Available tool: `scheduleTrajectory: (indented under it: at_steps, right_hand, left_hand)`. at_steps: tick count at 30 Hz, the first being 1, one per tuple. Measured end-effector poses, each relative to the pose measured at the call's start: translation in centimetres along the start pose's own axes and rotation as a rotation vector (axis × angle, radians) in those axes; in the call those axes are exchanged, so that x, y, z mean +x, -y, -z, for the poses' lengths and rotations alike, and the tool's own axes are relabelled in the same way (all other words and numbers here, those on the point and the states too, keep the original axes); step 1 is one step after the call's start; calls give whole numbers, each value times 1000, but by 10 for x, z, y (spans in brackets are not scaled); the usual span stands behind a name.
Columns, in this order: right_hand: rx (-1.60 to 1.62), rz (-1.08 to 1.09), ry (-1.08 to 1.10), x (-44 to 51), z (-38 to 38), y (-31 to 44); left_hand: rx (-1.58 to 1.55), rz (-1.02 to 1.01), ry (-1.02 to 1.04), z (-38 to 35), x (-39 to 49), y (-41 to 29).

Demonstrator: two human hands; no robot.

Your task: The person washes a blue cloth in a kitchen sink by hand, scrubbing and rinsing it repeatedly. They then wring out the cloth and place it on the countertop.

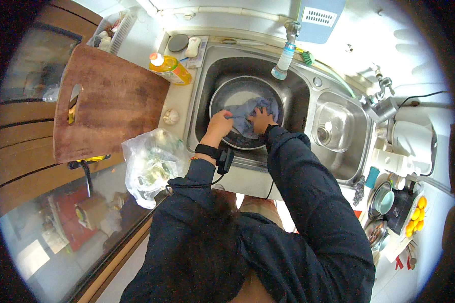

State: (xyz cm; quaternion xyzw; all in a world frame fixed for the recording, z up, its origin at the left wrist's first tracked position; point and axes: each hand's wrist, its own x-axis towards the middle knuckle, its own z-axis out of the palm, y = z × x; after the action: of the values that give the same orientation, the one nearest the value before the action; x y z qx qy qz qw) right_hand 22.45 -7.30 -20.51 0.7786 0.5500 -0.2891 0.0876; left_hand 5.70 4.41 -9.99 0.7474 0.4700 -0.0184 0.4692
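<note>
A round dark pan [227,92] sits in the larger basin of a stainless steel sink [295,98]. Inside it lies a crumpled, wet-looking blue-grey cloth [243,123]. My left hand [220,124], at the pan's near left rim, has its fingers closed on the cloth's left edge. Over the cloth's right part, my right hand [262,120] grips the fabric with bent, spread fingers. A faucet [284,60] with a blue and clear nozzle hangs behind the pan, to the right.
Left of the sink are a wooden cutting board [110,110], a yellow dish soap bottle [170,69], a garlic bulb [171,117] and a clear plastic bag [151,166]. The smaller basin [335,125] adjoins on the right, with bowls [384,201] and orange fruit [416,217] beyond.
</note>
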Motion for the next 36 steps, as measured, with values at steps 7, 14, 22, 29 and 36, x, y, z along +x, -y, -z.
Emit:
scheduleTrajectory:
  at_steps: [7, 14, 22, 29, 36]
  right_hand:
    - [186, 191, -116, 4, 20, -13]
    - [613, 405, -369, -51, 103, -24]
    - [840, 419, -152, -137, 220, -26]
    - [1103, 539, -236, -175, 247, -22]
    - [1449, 503, -225, -195, 244, -33]
  left_hand:
    - [3, -15, 51, 1, 0, 0]
    - [-169, -19, 174, -5, -7, -19]
    - [-86, -440, 64, -31, 23, -24]
    - [-295, -490, 61, -11, -3, -69]
    - [-244, -385, 79, 43, -36, -99]
